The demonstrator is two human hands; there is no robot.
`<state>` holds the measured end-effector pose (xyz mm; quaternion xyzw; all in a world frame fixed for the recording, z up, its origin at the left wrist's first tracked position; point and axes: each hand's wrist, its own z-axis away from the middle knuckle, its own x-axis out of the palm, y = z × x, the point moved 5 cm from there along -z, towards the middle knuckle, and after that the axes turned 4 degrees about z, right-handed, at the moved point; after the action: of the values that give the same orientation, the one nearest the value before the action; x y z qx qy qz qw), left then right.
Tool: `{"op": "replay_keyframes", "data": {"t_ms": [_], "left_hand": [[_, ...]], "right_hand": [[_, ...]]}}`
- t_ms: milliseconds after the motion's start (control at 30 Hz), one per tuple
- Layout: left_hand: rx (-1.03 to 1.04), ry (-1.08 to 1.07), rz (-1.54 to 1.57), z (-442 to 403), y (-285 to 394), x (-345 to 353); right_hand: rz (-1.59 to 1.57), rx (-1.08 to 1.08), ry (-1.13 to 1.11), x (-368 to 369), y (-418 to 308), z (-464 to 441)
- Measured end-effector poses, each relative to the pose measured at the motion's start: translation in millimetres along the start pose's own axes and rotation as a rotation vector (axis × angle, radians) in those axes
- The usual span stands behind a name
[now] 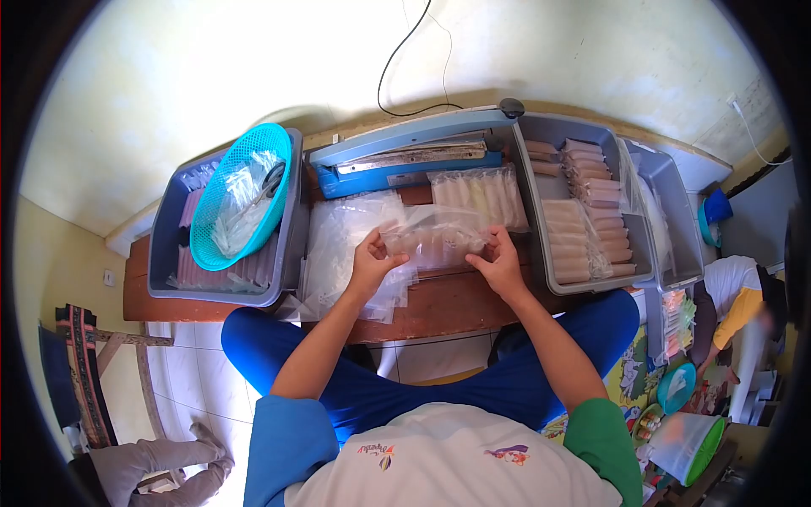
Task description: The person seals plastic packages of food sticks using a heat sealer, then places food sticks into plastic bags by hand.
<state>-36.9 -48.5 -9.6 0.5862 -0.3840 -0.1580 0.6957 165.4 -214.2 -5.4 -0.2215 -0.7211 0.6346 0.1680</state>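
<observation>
A clear plastic bag with several pale tubes inside (439,247) is stretched between my two hands above the wooden table (448,308). My left hand (373,260) pinches its left end, and my right hand (498,260) pinches its right end. Under and beside my left hand lies a pile of flat clear bags (338,245). Behind the held bag rests another bag filled with pale and yellowish tubes (481,196). A blue heat sealer (405,165) stands at the back, its long arm raised.
On the left, a grey bin (290,211) of packed tubes carries a turquoise basket (207,211) with scissors (272,179) and plastic bags. Grey bins (541,262) with stacked tubes stand right. A cable hangs behind. Other people are at lower left and far right.
</observation>
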Motion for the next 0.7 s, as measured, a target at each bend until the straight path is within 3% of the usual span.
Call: {"op": "replay_keyframes", "data": {"t_ms": [67,367,700], "left_hand": [[-0.075,-0.038,-0.13,-2.0,-14.5,-6.7],[0.054,-0.035,-0.126,-1.4,-13.5,8.3],[0.091,0.007,0.01,-5.1,13.6,26.7]], "right_hand": [[0.003,0.034,0.0,-1.2,-1.1,-0.5],[-0.011,0.008,0.003,2.1,-7.5,0.8],[0.001,-0.021,0.05,-13.2,-51.6,-12.1]]}}
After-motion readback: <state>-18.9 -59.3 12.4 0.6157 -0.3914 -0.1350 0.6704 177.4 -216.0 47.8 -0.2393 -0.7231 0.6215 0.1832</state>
